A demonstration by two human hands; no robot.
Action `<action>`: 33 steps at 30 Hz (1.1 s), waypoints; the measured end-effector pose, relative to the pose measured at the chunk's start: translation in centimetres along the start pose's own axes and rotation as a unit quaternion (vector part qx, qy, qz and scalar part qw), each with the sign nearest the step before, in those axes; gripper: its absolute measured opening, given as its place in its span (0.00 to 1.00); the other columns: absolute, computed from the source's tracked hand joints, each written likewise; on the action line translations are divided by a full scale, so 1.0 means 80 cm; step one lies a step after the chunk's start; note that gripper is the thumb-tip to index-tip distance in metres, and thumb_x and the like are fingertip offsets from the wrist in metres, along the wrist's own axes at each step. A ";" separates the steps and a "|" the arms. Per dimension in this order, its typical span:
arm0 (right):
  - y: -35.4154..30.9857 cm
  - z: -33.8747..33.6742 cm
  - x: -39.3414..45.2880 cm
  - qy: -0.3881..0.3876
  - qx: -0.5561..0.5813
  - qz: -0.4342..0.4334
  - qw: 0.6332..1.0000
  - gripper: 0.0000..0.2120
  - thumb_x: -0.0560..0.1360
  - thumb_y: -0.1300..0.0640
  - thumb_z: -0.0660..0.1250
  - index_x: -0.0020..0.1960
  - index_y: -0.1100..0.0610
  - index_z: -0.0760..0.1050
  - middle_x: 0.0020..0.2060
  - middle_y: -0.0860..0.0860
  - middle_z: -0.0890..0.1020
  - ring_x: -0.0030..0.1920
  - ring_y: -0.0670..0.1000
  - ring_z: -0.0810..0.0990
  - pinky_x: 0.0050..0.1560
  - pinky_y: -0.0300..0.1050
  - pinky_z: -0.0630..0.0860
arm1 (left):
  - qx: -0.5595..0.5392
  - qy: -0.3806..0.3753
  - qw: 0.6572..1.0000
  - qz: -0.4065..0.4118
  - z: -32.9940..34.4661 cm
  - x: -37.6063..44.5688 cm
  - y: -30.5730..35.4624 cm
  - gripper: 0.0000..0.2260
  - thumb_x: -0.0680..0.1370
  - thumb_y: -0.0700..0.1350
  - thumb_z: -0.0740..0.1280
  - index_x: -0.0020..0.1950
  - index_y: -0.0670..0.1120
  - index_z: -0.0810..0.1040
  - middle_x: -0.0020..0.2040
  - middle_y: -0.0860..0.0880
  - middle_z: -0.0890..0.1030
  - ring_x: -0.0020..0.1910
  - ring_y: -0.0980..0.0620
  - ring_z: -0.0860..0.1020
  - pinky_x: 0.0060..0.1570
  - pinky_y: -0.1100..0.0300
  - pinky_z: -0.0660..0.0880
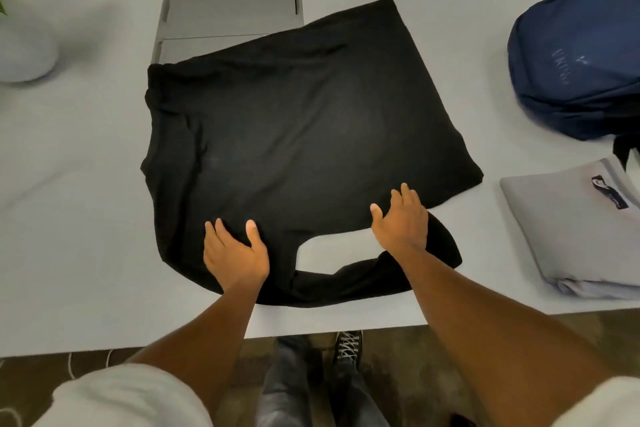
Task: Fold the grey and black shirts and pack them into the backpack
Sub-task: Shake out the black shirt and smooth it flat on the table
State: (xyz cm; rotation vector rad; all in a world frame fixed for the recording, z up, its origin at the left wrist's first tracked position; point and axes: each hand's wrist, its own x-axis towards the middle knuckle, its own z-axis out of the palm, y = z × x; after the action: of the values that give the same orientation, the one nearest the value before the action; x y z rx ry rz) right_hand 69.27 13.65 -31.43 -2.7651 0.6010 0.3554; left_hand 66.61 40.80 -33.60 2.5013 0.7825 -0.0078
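A black shirt (294, 135) lies spread flat in the middle of the white table (86, 218), its neck opening toward me at the near edge. My left hand (233, 253) rests flat on the shirt to the left of the neck, fingers apart. To the right of the neck, my right hand (401, 222) presses flat on the shoulder area. A grey shirt (571, 229) lies folded at the right edge of the table. Behind it sits the navy backpack (578, 55) at the far right.
A grey tray (228, 15) lies at the back, partly under the black shirt's far edge. A pale round pot (24, 48) with green leaves stands at the far left. The table's front edge runs just below my forearms.
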 end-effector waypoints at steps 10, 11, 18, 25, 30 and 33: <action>0.010 -0.010 0.014 -0.155 -0.037 0.145 0.977 0.38 0.82 0.37 0.47 0.80 0.58 0.36 0.78 0.54 0.34 0.79 0.54 0.36 0.75 0.64 0.41 | 0.105 -0.094 0.988 -0.060 -0.022 0.002 -0.045 0.46 0.73 0.77 0.52 0.83 0.52 0.44 0.83 0.47 0.42 0.82 0.46 0.44 0.77 0.38 0.43; 0.008 -0.011 0.014 -0.154 -0.034 0.151 0.976 0.38 0.82 0.38 0.47 0.80 0.58 0.36 0.79 0.54 0.34 0.79 0.55 0.36 0.76 0.64 0.41 | 0.100 -0.101 0.987 -0.074 -0.026 0.002 -0.042 0.50 0.71 0.79 0.53 0.83 0.52 0.42 0.83 0.46 0.41 0.82 0.45 0.43 0.77 0.38 0.43; -0.054 0.000 -0.001 -0.063 -0.031 0.014 0.997 0.37 0.80 0.46 0.58 0.80 0.60 0.45 0.80 0.59 0.43 0.79 0.58 0.41 0.77 0.61 0.45 | 0.079 -0.112 0.977 -0.166 -0.045 0.016 -0.028 0.68 0.55 0.84 0.61 0.82 0.51 0.36 0.82 0.44 0.37 0.81 0.40 0.42 0.77 0.37 0.46; -0.089 0.025 -0.009 -0.163 -0.004 -0.009 0.987 0.44 0.79 0.36 0.59 0.80 0.56 0.38 0.78 0.54 0.33 0.78 0.56 0.33 0.77 0.60 0.41 | 0.079 -0.196 0.951 -0.227 -0.065 0.038 -0.033 0.80 0.40 0.85 0.60 0.80 0.48 0.30 0.81 0.45 0.32 0.80 0.42 0.35 0.76 0.33 0.47; -0.084 0.013 0.002 -0.196 -0.003 0.061 0.979 0.55 0.73 0.31 0.64 0.80 0.57 0.34 0.77 0.55 0.31 0.78 0.57 0.32 0.76 0.61 0.41 | 0.146 -0.231 0.936 -0.221 -0.073 0.041 -0.028 0.77 0.45 0.84 0.62 0.80 0.46 0.30 0.81 0.42 0.33 0.80 0.38 0.37 0.76 0.31 0.44; -0.093 0.009 0.003 -0.181 0.020 0.080 0.980 0.55 0.72 0.33 0.69 0.80 0.58 0.39 0.78 0.56 0.34 0.78 0.58 0.35 0.76 0.62 0.43 | 0.158 -0.205 0.957 -0.131 -0.072 0.037 -0.018 0.73 0.52 0.85 0.62 0.81 0.44 0.33 0.81 0.40 0.35 0.81 0.38 0.38 0.75 0.35 0.41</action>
State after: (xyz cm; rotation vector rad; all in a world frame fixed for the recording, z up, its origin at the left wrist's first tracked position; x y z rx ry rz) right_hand 72.60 20.33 -30.50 -2.5270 0.7232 0.8500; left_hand 67.47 46.09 -29.74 2.5293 0.9821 -0.7749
